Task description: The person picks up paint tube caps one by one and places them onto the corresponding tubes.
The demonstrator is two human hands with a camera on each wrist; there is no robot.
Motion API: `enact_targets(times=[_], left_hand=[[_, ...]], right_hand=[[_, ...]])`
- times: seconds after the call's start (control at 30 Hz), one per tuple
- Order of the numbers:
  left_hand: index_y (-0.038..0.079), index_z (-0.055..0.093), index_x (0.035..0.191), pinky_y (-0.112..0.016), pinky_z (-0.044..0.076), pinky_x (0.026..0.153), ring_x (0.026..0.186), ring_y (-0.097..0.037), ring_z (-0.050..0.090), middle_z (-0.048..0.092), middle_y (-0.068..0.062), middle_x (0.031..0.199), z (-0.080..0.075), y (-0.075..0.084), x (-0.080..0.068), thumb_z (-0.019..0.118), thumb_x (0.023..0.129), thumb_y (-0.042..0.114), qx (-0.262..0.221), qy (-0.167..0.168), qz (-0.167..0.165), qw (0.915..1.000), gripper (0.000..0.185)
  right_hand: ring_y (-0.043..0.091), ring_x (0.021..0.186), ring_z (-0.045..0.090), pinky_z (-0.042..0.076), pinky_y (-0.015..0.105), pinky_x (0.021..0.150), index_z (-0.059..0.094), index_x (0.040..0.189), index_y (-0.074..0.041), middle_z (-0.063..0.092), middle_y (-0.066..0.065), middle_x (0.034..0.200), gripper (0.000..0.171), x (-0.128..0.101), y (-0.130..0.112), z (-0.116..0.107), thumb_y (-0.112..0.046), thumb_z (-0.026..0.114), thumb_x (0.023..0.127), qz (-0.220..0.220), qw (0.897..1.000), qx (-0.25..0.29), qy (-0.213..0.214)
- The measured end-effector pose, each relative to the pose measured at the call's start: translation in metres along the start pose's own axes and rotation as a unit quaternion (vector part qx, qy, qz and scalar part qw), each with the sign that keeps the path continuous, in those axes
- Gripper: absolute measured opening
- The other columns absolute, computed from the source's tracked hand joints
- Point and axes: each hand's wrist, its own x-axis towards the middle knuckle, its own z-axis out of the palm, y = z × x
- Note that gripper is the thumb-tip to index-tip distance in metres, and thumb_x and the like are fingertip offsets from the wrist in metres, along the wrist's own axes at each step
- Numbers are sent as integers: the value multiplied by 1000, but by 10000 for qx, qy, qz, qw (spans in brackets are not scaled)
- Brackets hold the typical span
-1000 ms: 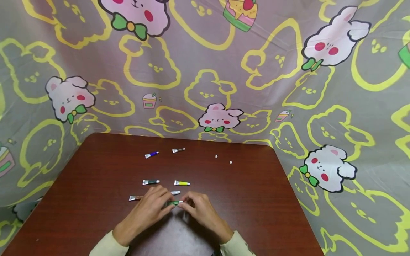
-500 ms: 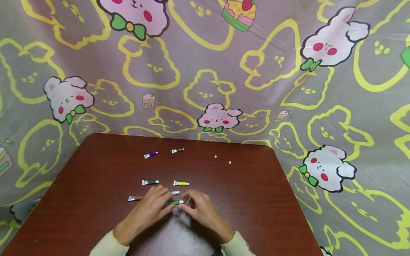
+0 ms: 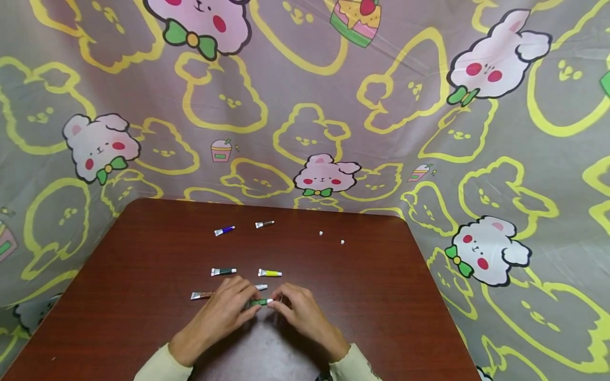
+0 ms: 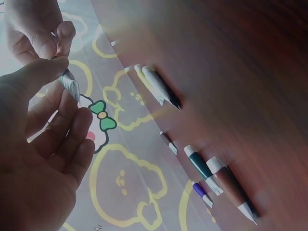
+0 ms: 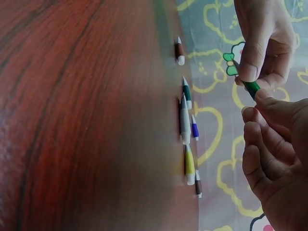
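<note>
A small green tube [image 3: 257, 302] is held just above the near middle of the desk [image 3: 381, 296], between the two hands. The left hand [image 3: 224, 309] pinches its body between thumb and fingers, its grip closed on the tube; in the left wrist view the crimped silvery end shows at the fingertips [image 4: 57, 65]. The right hand [image 3: 302, 312] has its fingers curled at the tube's white cap end, its grip pinching that end too; the right wrist view shows the green tube [image 5: 250, 86] running between both sets of fingers.

Just behind the left hand lies a brown tube [image 3: 201, 295], partly hidden, and a white tube [image 3: 261, 287] peeks out above the knuckles. A little further back are a dark green tube [image 3: 224, 271] and a yellow tube [image 3: 270, 273], side by side but apart. Toward the far edge lie a blue tube [image 3: 224, 230] and a dark brown tube [image 3: 264, 224]. To the right of those, two tiny white caps [image 3: 321, 233] sit loose on the desk, apart from each other. A cartoon-printed cloth [image 3: 429, 132] hangs around the desk.
</note>
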Motion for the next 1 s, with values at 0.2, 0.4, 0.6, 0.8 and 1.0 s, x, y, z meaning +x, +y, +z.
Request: enact_targets(times=[0.2,0.4,0.6,0.8,1.0], left_hand=[[16,69,93,-35,47,77,84,-10,55,65,7,88,1,0,-1,98,76,20,-50,-20,19,10000,34],[15,69,94,-36,47,79,85,-11,56,67,6,89,3,-1,-2,97,76,19,-126,64,78,9999,34],[15,69,94,-34,46,77,85,-10,56,67,6,89,3,-1,-2,97,76,19,-132,51,51,9999,33],[17,69,93,-34,46,75,85,-9,55,67,7,90,4,1,-3,98,76,20,-50,-86,-67,9999,33],[18,70,91,-34,48,76,86,-11,58,68,8,89,15,6,0,98,76,24,47,-296,5,9996,32]], right_hand=[[-3,80,57,51,13,72,75,102,-12,73,-3,91,7,0,2,-1,-18,79,99,-121,9999,-49,-16],[-3,81,58,51,13,73,75,102,-12,73,-4,91,7,0,2,-2,-19,77,101,-125,9998,-90,-94],[-4,77,55,50,13,67,75,101,-12,71,-5,87,8,0,2,-2,-20,79,100,74,9999,-97,-96],[-2,73,56,49,14,65,77,98,-11,69,-5,82,9,2,10,-9,-19,76,103,238,9983,-371,391],[0,73,57,51,19,67,78,95,-12,69,-6,81,10,5,26,-26,-17,75,103,582,9921,-801,768]])
